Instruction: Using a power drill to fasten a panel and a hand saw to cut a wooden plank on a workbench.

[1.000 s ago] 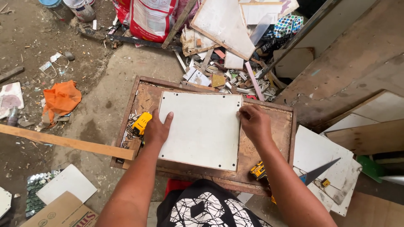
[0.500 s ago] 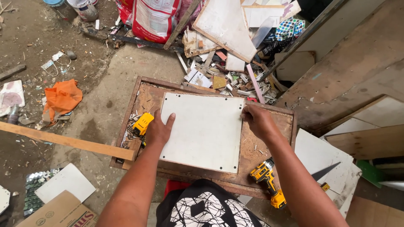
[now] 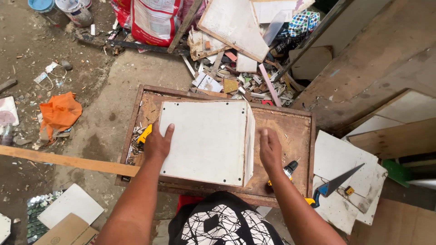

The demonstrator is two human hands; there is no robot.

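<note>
A white box-like panel assembly [image 3: 204,140] lies on a brown wooden tray-topped bench [image 3: 290,127]. My left hand [image 3: 158,144] rests flat on the assembly's left edge, fingers apart. My right hand [image 3: 270,152] lies open on the bench top just right of the assembly's raised side panel [image 3: 249,143], not touching it. A yellow and black drill [image 3: 290,174] lies on the bench by my right wrist. A yellow tool [image 3: 145,134] and loose nails lie along the bench's left rim, partly hidden by my left hand.
A handsaw [image 3: 338,181] rests on white boards right of the bench. A long wooden batten [image 3: 63,159] sticks out to the left. Scrap boards and offcuts [image 3: 236,68] pile up behind. An orange cloth [image 3: 59,113], buckets [image 3: 75,11] and cardboard [image 3: 68,229] lie on the dirt floor.
The white assembly has shifted left and its right side panel now stands up. My right hand has come off it onto the bench. The drill is now beside my right wrist.
</note>
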